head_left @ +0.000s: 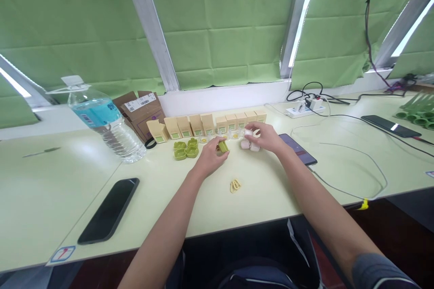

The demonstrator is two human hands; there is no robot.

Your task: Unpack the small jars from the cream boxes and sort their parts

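Note:
My left hand (210,157) is closed round a small olive-green piece (223,146) on the pale table (264,189). My right hand (262,137) reaches over a few small white-pink pieces (249,145), its fingers pinched on a small clear piece. Behind both hands stands a row of small tan boxes (206,125) with green labels. Left of my left hand lie several green flower-shaped pieces (186,149). A small yellow clip-like piece (235,185) lies nearer me, between my forearms.
A large water bottle (105,122) lies at the left by brown cardboard (140,110). A black phone (109,210) lies front left, another phone (298,149) under my right wrist, a third (389,125) far right. A power strip (305,108) and cables cross the right side.

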